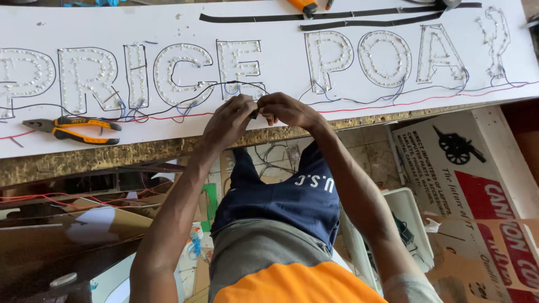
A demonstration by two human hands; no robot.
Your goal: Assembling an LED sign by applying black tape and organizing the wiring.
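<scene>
A long white sign board [292, 67] lies across the bench, with large letter outlines filled with small clear bulbs. Black, red and blue wires [393, 102] run along below the letters. My left hand [229, 120] and my right hand [287, 110] meet at the board's near edge, under the middle letters. Both pinch the same black wire [256, 110] between their fingertips, the hands touching each other. The wire joint itself is hidden by my fingers.
Orange-and-black pliers [76, 129] lie on the board at the left. An orange-handled tool [303, 5] and black strips [359, 19] lie at the board's far edge. Below the rough bench edge [112, 154] are cardboard boxes [477, 185], a white tray [407, 216] and scrap.
</scene>
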